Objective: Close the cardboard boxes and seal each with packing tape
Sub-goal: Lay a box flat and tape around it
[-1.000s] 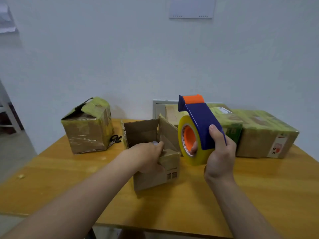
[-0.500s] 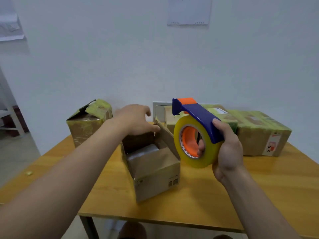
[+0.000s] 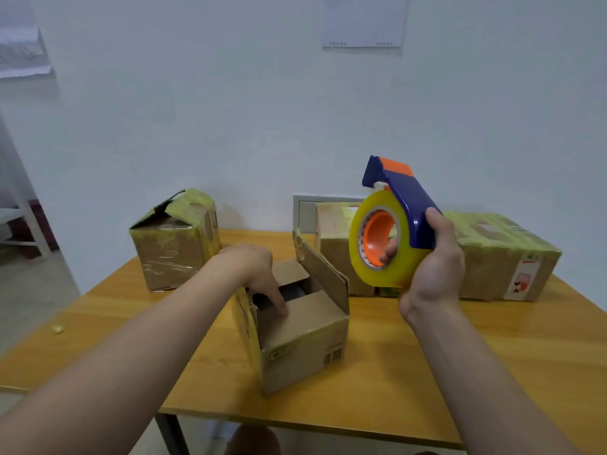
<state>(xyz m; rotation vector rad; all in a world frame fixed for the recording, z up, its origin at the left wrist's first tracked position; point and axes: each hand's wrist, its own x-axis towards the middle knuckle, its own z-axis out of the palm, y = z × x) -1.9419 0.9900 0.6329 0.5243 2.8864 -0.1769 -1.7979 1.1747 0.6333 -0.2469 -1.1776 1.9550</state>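
Note:
A small cardboard box [image 3: 305, 353] stands near the table's front edge with its top partly open. Its right flap [image 3: 323, 270] stands up; the near flap lies folded down. My left hand [image 3: 259, 274] reaches over the box from the left, its fingers pointing down and pressing on the folded flaps over the opening. My right hand [image 3: 433, 267] grips a blue and orange tape dispenser [image 3: 391, 231] with a roll of yellowish tape, held in the air to the right of the box and above it.
The wooden table [image 3: 427, 372] carries a taped box [image 3: 177, 244] with a buckled top at the back left and long taped boxes [image 3: 499, 254] at the back right. A white wall stands behind. A small scrap [image 3: 56, 329] lies at the table's left edge.
My left hand came down from the far flap onto the flaps over the box opening. The far flap now lies lower. The dispenser has shifted right and a little higher.

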